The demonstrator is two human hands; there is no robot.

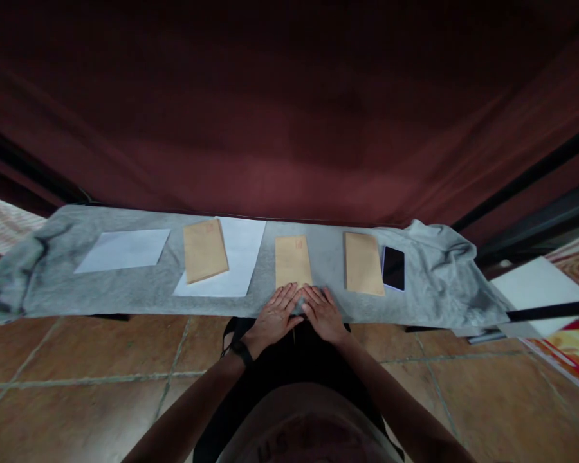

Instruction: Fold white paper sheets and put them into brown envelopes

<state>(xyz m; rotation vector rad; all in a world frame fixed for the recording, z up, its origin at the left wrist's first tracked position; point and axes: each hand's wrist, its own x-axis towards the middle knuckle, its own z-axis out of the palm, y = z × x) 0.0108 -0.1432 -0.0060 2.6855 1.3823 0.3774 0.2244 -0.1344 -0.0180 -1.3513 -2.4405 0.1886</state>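
Our left hand [273, 316] and right hand [324, 315] rest open, fingers extended, at the near end of the middle kraft envelope [292, 260] on the grey cloth [329, 257]. Even, gentle pressure should best help us avoid creases.

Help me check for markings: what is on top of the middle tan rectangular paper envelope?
The envelope carries a reddish print at its far right corner. Left hand and right hand cover its near end; that part cannot be seen.
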